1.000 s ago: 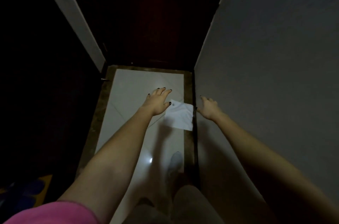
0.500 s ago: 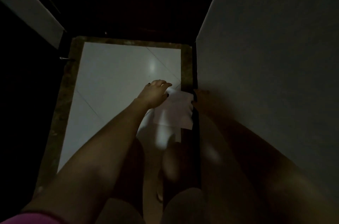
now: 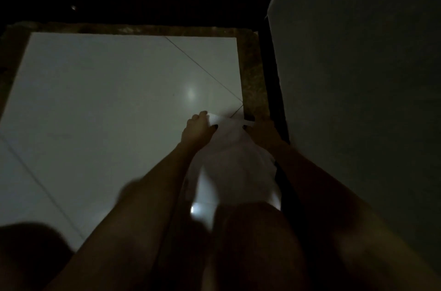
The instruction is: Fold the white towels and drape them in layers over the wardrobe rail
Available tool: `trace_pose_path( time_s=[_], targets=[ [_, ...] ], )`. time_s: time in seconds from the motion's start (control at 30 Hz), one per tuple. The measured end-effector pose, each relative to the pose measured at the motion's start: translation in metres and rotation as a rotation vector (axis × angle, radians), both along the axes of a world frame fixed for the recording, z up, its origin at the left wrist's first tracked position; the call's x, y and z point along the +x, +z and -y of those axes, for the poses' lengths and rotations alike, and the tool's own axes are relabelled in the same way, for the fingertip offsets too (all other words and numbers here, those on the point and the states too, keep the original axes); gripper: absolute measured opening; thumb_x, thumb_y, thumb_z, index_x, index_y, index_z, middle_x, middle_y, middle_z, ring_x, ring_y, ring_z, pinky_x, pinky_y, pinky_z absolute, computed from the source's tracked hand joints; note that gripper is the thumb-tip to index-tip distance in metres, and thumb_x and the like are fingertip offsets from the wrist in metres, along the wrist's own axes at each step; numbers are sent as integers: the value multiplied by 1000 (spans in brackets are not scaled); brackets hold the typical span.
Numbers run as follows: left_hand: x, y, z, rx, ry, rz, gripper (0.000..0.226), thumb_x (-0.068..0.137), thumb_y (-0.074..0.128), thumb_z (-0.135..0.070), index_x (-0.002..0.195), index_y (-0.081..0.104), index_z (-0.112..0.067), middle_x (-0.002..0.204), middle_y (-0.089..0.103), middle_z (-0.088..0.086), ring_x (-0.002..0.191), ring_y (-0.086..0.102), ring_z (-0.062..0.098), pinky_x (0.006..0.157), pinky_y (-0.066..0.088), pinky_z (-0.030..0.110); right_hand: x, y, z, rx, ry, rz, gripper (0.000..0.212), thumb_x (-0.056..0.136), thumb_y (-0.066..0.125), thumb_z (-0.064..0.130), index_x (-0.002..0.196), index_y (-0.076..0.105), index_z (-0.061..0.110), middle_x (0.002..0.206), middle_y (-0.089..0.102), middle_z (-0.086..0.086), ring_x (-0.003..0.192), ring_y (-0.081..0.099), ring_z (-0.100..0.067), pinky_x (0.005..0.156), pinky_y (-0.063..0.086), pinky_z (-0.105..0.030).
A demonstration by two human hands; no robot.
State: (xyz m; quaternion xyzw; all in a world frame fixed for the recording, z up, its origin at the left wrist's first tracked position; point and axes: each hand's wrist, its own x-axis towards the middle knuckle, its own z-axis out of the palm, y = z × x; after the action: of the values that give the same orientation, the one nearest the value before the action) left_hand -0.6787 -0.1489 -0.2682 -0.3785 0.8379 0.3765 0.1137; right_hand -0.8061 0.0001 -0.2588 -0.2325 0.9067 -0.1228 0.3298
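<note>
A moment ago only the left hand [image 3: 198, 132] touched the towel [image 3: 229, 161] lying on the floor [image 3: 107, 99]. Now the right hand [image 3: 261, 134] has joined it, and both pinch the far edge beside the wall [image 3: 358, 99], apparently lifting. Folding looks ready to begin.

We saw a very dim frame whose top band was almost black. The pale floor [image 3: 107, 99] was the brightest area, with a soft round glare spot [image 3: 191, 94] and a smaller, sharper glint [image 3: 193, 209] lower down. The wall [image 3: 358, 99] sat in grey-green murk. The white towel [image 3: 233, 159] looked soft-edged; the left hand [image 3: 198, 129] caught some light, while the right hand [image 3: 261, 133] lay in shadow. The near forearms [image 3: 148, 195] were smeared by blur, and straight lines leaned outward at the edges.
</note>
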Motion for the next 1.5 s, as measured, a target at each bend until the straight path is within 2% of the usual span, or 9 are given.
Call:
trace_pose_path(
  time_s=[0.13, 0.23, 0.33, 0.6, 0.73, 0.9, 1.07, 1.2, 1.5],
  targets=[
    [-7, -57, 11, 85, 260, -4, 63, 90, 65, -39, 133, 40, 0, 132, 47, 23, 119, 47, 39, 92, 42, 41, -18, -37, 1, -4, -4, -38, 69, 100, 48, 41, 155, 16, 13, 160, 19, -13, 144, 23, -36, 116, 24, -49],
    [-13, -67, 12, 203, 318, -6, 52, 88, 68, -36, 118, 50, 2, 113, 58, 19, 108, 57, 33, 75, 43, 32, -16, -43, -6, 53, -22, -5, 50, 101, 49, 33, 140, 42, 3, 143, 44, -23, 129, 44, -40, 104, 36, -44],
    [-14, -41, 4, 384, 330, -76, 36, 89, 69, -28, 105, 66, 4, 106, 66, 23, 88, 60, 24, 67, 46, 29, -5, -16, -12, -81, -107, 81, 37, 101, 50, 27, 121, 58, -3, 120, 59, -24, 112, 56, -38, 88, 41, -34],
    [8, 203, 31, 535, 441, -402, 8, 89, 67, -17, 89, 63, -10, 92, 66, 16, 85, 63, 26, 86, 53, 49, 5, 233, -7, -281, -383, 226, 39, 101, 51, 31, 119, 58, -3, 101, 54, -10, 94, 52, -19, 70, 41, -21],
    [12, 371, 52, 523, 409, -511, 7, 92, 64, -12, 98, 66, -14, 95, 70, 13, 85, 67, 22, 78, 56, 40, 5, 381, 18, -327, -250, 213, 36, 97, 58, 28, 117, 62, -2, 110, 66, -20, 98, 63, -28, 71, 45, -25],
    [28, 580, 94, 423, 488, -639, 5, 92, 64, -19, 91, 68, -16, 91, 72, 5, 86, 69, 17, 78, 56, 32, 7, 587, 67, -374, -38, 109, 34, 97, 59, 30, 115, 65, 2, 104, 66, -14, 92, 60, -23, 69, 40, -22],
    [49, 757, 144, 350, 523, -753, 14, 95, 61, -18, 93, 65, -4, 89, 66, 14, 84, 63, 24, 79, 54, 41, 2, 748, 118, -226, 155, 41, 35, 90, 69, 24, 112, 65, -2, 110, 63, -16, 108, 59, -30, 74, 38, -28],
    [80, 850, 183, 285, 566, -805, 15, 94, 61, -22, 94, 66, -7, 90, 68, 14, 83, 65, 23, 78, 55, 40, 17, 840, 153, -254, 218, -77, 23, 92, 65, 30, 87, 64, 8, 82, 59, -7, 72, 57, -21, 56, 36, -29],
    [203, 924, 210, 32, 751, -849, 24, 92, 64, -18, 94, 66, 6, 84, 65, 12, 77, 59, 18, 69, 48, 33, 85, 923, 225, -593, 344, -31, 44, 97, 56, 26, 56, 41, 17, 55, 42, 3, 54, 39, -11, 51, 27, -30]
  ],
)
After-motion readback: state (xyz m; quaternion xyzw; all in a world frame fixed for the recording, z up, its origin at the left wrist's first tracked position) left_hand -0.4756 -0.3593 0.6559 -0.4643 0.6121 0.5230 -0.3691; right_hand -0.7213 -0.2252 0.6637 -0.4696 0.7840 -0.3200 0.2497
